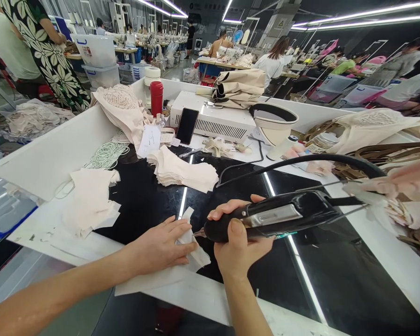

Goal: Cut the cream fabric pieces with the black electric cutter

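Observation:
My left hand (164, 247) lies flat with its fingers spread on a small pale fabric piece (200, 257) near the front edge of the black work surface (322, 275). My right hand (240, 238) is wrapped round a black handheld tool (276, 215) with a metal plate on its side. The tool's narrow tip points left, close beside the fabric under my left fingers. Behind my hands rests a stack of cream fabric pieces (182, 169). More cut pieces (93, 198) lie to the left, by a tangle of pale green cord (107, 155).
A white vented box (213, 114) carries folded fabric (243, 86) at the back. Near it are a phone (187, 126) and a red bottle (157, 99). The tool's black cable (322, 158) arches rightward, where another person's hand (402, 179) shows, blurred.

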Demonstrator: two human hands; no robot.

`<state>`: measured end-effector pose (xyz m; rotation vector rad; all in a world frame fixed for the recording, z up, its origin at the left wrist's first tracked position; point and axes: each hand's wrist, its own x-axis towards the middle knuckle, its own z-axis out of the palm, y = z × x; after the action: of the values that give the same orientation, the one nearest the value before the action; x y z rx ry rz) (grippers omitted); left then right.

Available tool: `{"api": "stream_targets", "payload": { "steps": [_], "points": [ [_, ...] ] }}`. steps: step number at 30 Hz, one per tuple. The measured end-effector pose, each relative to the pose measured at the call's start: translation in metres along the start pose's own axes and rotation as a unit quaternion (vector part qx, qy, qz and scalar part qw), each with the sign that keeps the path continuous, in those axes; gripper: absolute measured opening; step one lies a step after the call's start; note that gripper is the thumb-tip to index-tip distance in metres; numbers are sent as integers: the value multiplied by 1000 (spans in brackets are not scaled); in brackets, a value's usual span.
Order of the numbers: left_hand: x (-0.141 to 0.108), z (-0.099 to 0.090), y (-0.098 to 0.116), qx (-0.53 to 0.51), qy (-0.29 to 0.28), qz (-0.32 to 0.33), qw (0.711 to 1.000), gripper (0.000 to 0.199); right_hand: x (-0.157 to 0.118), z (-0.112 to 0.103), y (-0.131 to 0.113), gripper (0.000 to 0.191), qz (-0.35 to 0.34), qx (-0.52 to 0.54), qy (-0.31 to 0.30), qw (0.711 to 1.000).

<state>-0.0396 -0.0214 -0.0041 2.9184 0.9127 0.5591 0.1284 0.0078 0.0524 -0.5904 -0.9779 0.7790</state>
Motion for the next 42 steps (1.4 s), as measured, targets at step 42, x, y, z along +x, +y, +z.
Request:
{"api": "stream_targets", "payload": {
  "steps": [42],
  "points": [
    [10, -11, -45, -98, -41, 60, 993, 27, 5, 0, -2, 40, -8, -6, 10, 1000]
  ]
}}
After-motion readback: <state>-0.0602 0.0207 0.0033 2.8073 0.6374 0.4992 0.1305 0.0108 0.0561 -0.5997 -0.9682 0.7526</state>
